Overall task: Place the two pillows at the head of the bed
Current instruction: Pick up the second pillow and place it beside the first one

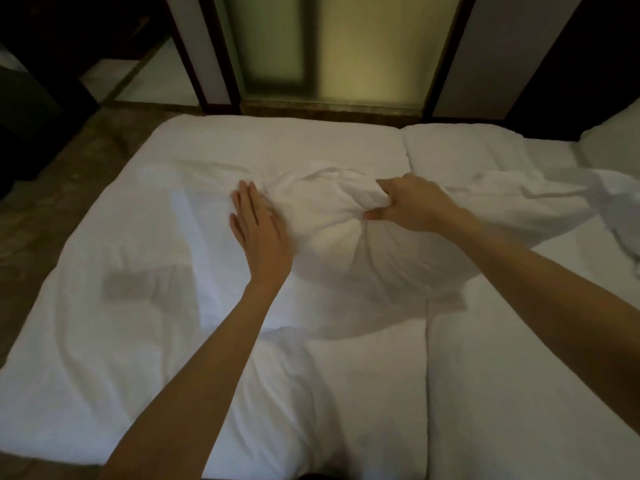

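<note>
A white pillow lies bunched in the middle of the white bed. My right hand pinches a fold of its cover at the top. My left hand lies flat with fingers spread against the pillow's left side. A second white pillow shows at the far right edge of the bed, partly out of frame. Loose white fabric lies rumpled between the two.
A seam runs down the bed between two white covers. Beyond the bed's far edge stand a frosted glass door and dark frames. Tiled floor lies to the left. A dark piece of furniture stands at the far left.
</note>
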Tool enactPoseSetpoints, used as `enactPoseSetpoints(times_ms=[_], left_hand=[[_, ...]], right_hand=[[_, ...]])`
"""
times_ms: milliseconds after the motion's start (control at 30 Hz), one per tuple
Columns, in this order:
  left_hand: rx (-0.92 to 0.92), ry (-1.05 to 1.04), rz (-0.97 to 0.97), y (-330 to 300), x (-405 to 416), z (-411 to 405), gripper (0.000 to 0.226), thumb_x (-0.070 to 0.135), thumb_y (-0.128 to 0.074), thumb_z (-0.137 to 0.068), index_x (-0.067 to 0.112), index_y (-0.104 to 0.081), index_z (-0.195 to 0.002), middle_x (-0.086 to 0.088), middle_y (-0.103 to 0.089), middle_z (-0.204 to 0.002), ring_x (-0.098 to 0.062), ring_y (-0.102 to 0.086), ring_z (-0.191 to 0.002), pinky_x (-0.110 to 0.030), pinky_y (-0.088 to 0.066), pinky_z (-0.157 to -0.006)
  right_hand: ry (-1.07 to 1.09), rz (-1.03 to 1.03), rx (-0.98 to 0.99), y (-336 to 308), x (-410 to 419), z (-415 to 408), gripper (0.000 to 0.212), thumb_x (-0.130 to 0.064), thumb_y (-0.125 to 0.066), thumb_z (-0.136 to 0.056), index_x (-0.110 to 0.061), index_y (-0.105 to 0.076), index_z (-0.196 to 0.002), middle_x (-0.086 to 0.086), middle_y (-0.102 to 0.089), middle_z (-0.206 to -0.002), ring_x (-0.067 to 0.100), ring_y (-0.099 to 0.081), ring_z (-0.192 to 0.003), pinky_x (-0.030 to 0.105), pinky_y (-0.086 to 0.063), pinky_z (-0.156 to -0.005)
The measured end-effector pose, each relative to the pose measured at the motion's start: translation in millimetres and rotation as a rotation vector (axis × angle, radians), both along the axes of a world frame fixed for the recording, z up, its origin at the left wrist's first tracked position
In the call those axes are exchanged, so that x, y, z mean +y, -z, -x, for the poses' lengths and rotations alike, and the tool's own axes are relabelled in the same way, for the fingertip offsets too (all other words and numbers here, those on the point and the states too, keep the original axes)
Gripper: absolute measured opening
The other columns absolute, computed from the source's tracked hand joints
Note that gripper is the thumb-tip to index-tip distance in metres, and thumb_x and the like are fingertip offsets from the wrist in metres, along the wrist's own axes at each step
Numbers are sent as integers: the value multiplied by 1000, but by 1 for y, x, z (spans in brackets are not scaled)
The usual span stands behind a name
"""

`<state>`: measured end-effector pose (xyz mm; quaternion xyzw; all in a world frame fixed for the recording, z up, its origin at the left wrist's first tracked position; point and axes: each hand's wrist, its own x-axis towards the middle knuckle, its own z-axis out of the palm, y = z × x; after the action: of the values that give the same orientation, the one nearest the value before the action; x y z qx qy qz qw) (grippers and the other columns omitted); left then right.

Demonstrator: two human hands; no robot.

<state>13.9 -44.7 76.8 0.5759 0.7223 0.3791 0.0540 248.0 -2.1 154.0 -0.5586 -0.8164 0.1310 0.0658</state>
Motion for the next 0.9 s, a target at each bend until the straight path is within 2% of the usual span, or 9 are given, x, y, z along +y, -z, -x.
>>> enactPoseSetpoints(times_ms=[133, 267, 433, 533, 633, 700, 767, 800, 900], left_hand=[[-45, 86, -20, -23, -9, -51, 51, 23, -24, -101, 13, -14, -150, -4, -12, -161, -22, -8, -148, -41, -12, -117], [-126, 265, 55, -30, -36, -125, 53, 27, -28, -101, 19, -11, -151, -2, -10, -161, -20, -16, -146, -38, -17, -116], [-202, 434, 172, -19, -91, -248, 50, 23, -32, -101, 18, -22, -149, -6, -27, -156, -21, -28, -142, -36, -24, -116], [-255, 538, 232, -17, -119, -331, 49, 26, -33, -101, 19, -25, -149, -4, -31, -154, -20, -32, -140, -39, -28, -116], [-314, 595, 278, -15, -137, -402, 50, 27, -34, -100, 18, -24, -148, -5, -33, -152, -19, -36, -136, -39, -32, -114], [-320, 628, 304, -11, -146, -439, 51, 27, -35, -100, 17, -24, -148, -5, -35, -150, -20, -41, -133, -34, -35, -110], [-320, 677, 328, -6, -152, -475, 51, 25, -36, -100, 16, -25, -148, -6, -36, -147, -20, -44, -129, -27, -36, -104], [-323, 702, 334, -3, -155, -488, 50, 24, -36, -100, 16, -26, -148, -6, -37, -146, -20, -45, -127, -25, -36, -101], [-333, 795, 366, 6, -162, -529, 49, 24, -37, -99, 19, -28, -147, -5, -39, -144, -19, -47, -125, -24, -35, -98]], right_hand=[[35, -74, 52, -47, -18, -39, 42, -57, -58, -81, -23, -62, -106, 8, -66, -102, 27, -56, -86, 37, -41, -70], [100, -159, 108, -78, -49, -111, 40, -56, -56, -82, -27, -62, -109, 7, -66, -106, 32, -59, -97, 40, -44, -73], [306, -139, 291, -95, -99, -229, 39, -50, -61, -80, -15, -66, -98, 3, -64, -90, 28, -60, -88, 40, -49, -71], [441, -105, 454, -92, -133, -306, 38, -45, -65, -78, -11, -67, -96, 4, -67, -90, 27, -64, -85, 44, -54, -75], [535, -117, 569, -82, -164, -367, 34, -40, -68, -77, -13, -67, -97, 4, -68, -95, 30, -65, -92, 41, -53, -78], [598, -118, 609, -73, -183, -399, 26, -38, -68, -77, -15, -67, -91, 4, -68, -89, 27, -65, -86, 38, -53, -72], [669, -130, 631, -65, -202, -432, 17, -37, -69, -78, -23, -62, -75, -4, -63, -73, 20, -61, -72, 30, -46, -57], [701, -127, 636, -62, -208, -444, 18, -38, -69, -77, -24, -59, -71, -6, -60, -69, 18, -59, -68, 28, -43, -54], [786, -127, 641, -56, -229, -486, 27, -39, -69, -77, -13, -64, -81, 3, -65, -77, 23, -63, -72, 33, -46, -60]])
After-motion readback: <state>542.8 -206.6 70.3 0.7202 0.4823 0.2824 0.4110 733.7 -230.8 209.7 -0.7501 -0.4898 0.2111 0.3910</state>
